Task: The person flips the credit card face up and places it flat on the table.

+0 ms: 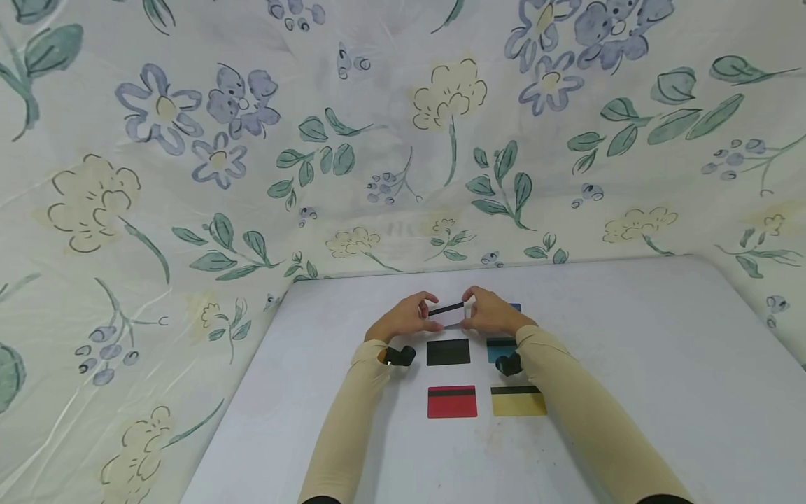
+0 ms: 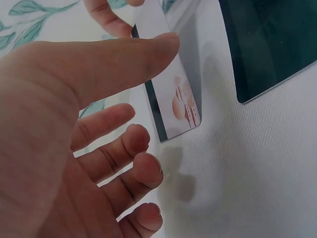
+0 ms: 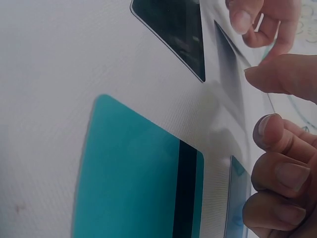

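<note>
A white card (image 1: 448,317) with a black stripe along its far edge is held tilted above the table between both hands. My left hand (image 1: 406,316) grips its left end; in the left wrist view the thumb (image 2: 153,52) lies across its face, near a reddish-brown print, while the other fingers are loosely bent. My right hand (image 1: 494,313) holds the opposite end with thumb and fingertips. A black card (image 1: 448,354) lies just in front of the hands. A blue card (image 1: 517,307) shows partly behind the right hand, and a teal card (image 3: 133,168) lies below that wrist.
Nearer on the white table (image 1: 630,350) lie a red card (image 1: 452,404) and a yellow card (image 1: 513,404), the latter partly covered by the right sleeve (image 1: 592,406). A flowered cloth (image 1: 378,140) hangs beyond the table's far edge.
</note>
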Tool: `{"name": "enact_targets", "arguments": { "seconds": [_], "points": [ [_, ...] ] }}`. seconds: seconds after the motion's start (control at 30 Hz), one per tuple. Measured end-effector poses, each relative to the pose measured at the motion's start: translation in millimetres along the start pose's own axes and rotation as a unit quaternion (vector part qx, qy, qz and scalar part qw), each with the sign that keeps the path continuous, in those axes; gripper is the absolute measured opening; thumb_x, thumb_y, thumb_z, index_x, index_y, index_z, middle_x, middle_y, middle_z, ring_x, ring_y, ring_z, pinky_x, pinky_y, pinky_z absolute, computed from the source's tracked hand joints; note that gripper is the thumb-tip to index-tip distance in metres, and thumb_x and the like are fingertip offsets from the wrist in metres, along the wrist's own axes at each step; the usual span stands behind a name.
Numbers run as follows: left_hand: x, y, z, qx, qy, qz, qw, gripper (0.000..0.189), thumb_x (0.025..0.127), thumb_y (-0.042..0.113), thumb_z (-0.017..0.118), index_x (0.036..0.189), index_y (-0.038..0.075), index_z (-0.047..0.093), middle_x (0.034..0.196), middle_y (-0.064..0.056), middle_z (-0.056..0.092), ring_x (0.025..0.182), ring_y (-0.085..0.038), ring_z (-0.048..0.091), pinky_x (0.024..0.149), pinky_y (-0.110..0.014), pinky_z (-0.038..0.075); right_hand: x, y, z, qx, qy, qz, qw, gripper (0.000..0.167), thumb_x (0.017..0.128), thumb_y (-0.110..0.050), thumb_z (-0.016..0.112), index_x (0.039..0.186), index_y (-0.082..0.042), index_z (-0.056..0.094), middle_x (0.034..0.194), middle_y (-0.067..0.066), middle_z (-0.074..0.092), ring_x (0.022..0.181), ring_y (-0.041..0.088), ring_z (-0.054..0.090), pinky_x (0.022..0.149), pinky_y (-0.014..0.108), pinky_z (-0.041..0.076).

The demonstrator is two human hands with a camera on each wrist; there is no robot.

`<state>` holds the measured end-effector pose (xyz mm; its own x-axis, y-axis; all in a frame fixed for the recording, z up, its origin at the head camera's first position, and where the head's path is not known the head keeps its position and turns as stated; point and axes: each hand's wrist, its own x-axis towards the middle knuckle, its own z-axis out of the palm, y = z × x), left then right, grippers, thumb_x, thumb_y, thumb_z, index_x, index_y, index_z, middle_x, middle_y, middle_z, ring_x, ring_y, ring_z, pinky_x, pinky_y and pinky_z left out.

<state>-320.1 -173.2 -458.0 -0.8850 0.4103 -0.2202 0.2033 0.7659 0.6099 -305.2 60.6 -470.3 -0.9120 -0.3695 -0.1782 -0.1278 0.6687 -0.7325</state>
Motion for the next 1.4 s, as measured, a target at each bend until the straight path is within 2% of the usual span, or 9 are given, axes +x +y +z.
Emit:
{"name": "enact_targets", "arguments": {
  "seconds": [0.23,0.77,1.4],
  "points": [
    [2.7,5.4,1.3,0.011,-0.002,0.017,0.9998,0.064,0.087,0.03,0.084,0.14,0.009,0.055,0.099,-0.005,0.057,0.082,-0.016,0.052,0.072,-0.026,0.043,-2.2,-3.4,0.0,-0.002,0.005,0.006,1.0,0.058,0.09,-0.027,0.076,0.138,-0.009,0.05,0.088,0.007,0.063,0.074,0.019,0.058,0.065,0.028,0.046],
    [7.3,15.4,6.4,0.035,-0.015,0.035,0.9987,0.063,0.087,0.029,0.084,0.14,0.01,0.055,0.095,-0.004,0.054,0.084,-0.016,0.052,0.072,-0.027,0.042,-4.9,-2.6,-0.7,0.001,-0.001,-0.01,0.9999,0.057,0.091,-0.024,0.075,0.138,-0.005,0.049,0.085,0.007,0.062,0.072,0.017,0.057,0.063,0.027,0.044],
    [11.4,23.0,9.7,0.058,-0.018,0.041,0.9973,0.063,0.087,0.027,0.083,0.141,0.01,0.055,0.091,-0.003,0.053,0.08,-0.014,0.05,0.07,-0.025,0.041,-5.0,-4.9,0.4,-0.006,0.005,-0.009,0.9999,0.058,0.091,-0.026,0.076,0.139,-0.007,0.049,0.087,0.007,0.063,0.073,0.018,0.058,0.064,0.027,0.046]
  ]
}}
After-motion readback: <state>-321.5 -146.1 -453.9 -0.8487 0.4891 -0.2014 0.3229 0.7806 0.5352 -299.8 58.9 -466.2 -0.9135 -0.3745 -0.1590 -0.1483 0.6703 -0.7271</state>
